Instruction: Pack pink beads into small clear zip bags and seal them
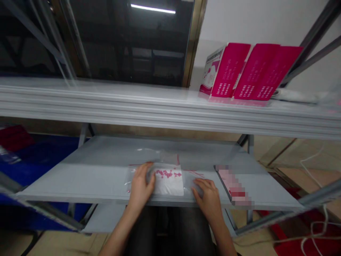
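Observation:
Several small round pink-red pieces (165, 174) lie scattered on a white sheet (170, 187) near the shelf's front edge. Clear plastic bags with thin red strips lie around and partly over the sheet; one clear bag (188, 182) is at its right side. My left hand (142, 183) rests on clear plastic at the sheet's left side, thumb apart from the fingers. On the right, my right hand (205, 192) lies on the clear bag with its thumb spread from loosely bent fingers. What is under both palms is hidden.
The grey lower shelf (101, 167) holds a blurred-out phone-like slab (231, 186) at right. Above it runs a ridged upper shelf (133, 106) carrying magenta boxes (231, 71). Blue material (48, 149) is at left; white cables (317, 227) hang at right.

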Motion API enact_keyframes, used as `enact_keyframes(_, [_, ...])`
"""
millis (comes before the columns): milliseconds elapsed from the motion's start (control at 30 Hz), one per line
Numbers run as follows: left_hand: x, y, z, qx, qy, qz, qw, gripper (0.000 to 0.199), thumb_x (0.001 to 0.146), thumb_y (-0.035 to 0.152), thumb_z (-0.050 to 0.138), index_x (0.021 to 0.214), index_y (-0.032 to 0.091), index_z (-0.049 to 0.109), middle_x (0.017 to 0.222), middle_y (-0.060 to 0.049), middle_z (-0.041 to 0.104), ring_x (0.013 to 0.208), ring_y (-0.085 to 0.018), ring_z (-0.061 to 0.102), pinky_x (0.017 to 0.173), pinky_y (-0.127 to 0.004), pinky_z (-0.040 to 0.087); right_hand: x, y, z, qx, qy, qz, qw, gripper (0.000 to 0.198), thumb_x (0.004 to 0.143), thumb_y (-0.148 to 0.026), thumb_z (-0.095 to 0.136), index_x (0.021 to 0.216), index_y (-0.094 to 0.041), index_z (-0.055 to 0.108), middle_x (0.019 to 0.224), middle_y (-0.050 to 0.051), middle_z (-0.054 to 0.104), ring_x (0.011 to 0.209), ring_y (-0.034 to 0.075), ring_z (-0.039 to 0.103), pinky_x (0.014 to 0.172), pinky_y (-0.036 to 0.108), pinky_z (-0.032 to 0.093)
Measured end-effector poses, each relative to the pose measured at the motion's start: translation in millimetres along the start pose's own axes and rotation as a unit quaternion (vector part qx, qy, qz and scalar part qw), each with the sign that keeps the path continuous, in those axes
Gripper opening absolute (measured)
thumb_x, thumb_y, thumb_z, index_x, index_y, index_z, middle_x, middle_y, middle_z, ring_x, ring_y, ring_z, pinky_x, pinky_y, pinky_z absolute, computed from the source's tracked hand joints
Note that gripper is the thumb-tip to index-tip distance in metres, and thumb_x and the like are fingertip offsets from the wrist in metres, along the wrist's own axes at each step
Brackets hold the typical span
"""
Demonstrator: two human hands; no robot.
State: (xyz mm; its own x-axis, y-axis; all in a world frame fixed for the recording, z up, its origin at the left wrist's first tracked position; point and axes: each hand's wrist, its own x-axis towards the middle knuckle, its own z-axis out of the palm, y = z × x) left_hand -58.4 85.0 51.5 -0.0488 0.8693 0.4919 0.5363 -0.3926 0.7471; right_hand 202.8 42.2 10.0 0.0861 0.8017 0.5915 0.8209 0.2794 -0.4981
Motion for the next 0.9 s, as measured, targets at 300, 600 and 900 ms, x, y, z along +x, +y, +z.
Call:
enact_keyframes(300, [-62.3,52.3,70.3,-0.303,-0.105,-0.144,0.936,0.035,0.077,0.03,0.067,0.111,0.019,0.063,0.113,-0.013,0.07,0.1,-0.024,0.07,0.089,-0.04,0.056,8.0,-19.4,-6.3,0.03,0.11,-0.007,0.993,0.017,0.09,-0.028,0.057,0.091,-0.019,0.071,0.093,0.009,0.071,0.093,0.026,0.059,0.085,0.044,0.047])
enact_keyframes(600, [-52.5,60.0,36.4,-0.402,-0.039,-0.27,0.874,0.038,0.072,0.042,0.077,0.098,0.019,0.061,0.09,-0.005,0.076,0.082,-0.019,0.07,0.075,-0.027,0.052,-25.2,-90.6,0.8,0.207,0.061,0.074,0.974,0.029,0.091,-0.028,0.057,0.118,-0.028,0.067,0.13,0.01,0.056,0.12,0.028,0.051,0.1,0.046,0.044])
enact_keyframes(900, [-59.1,42.9,-2.8,-0.369,-0.077,-0.29,0.88,0.046,0.072,0.043,0.075,0.107,0.019,0.057,0.08,-0.004,0.076,0.077,-0.02,0.069,0.071,-0.027,0.05,-27.4,-81.5,7.5,0.545,-0.13,0.303,0.771,0.03,0.078,-0.044,0.074,0.068,-0.016,0.069,0.062,0.0,0.061,0.06,0.014,0.054,0.059,0.024,0.044])
